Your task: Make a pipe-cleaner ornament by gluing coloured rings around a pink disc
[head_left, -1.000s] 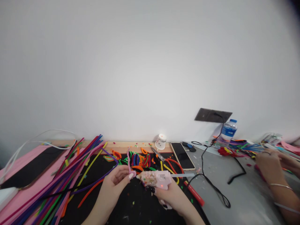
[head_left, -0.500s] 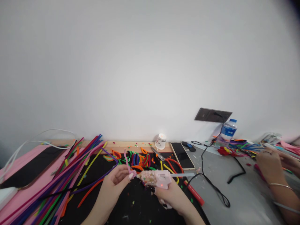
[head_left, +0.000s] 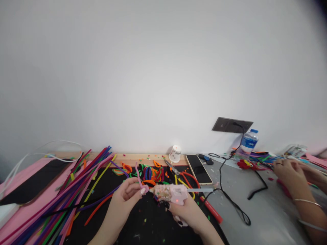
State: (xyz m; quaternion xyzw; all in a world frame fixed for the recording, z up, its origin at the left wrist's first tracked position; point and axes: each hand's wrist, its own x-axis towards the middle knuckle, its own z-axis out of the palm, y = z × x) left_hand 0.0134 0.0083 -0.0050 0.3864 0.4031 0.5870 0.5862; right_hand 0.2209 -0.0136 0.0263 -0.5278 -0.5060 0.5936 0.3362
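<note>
Between thumb and fingers, my left hand (head_left: 125, 197) pinches a pink pipe cleaner (head_left: 139, 177) whose lower end is coiled and whose free end points up. My right hand (head_left: 182, 211) is wrapped round the handle of a pink hot glue gun (head_left: 176, 194) with a small red light lit. Its nozzle points left and is at the coiled end; whether it touches cannot be made out. A clear glue stick (head_left: 201, 190) sticks out of the gun's back. Behind the hands lie bent pipe cleaner pieces (head_left: 150, 173) in orange, green and blue.
Long pipe cleaners (head_left: 66, 200) are heaped at left. Scissors (head_left: 176, 172) with red handles, a phone (head_left: 199, 169), a paper cup (head_left: 175, 153) and a red stick (head_left: 212, 210) surround the black mat (head_left: 143, 224). A black cable (head_left: 230, 197) crosses the grey table; another person's hands (head_left: 293, 173) work at right.
My hands, the glue gun and the pink pipe cleaner stay almost in place, with the gun shifted only slightly. At right, the other person's hands have moved a little left and up.
</note>
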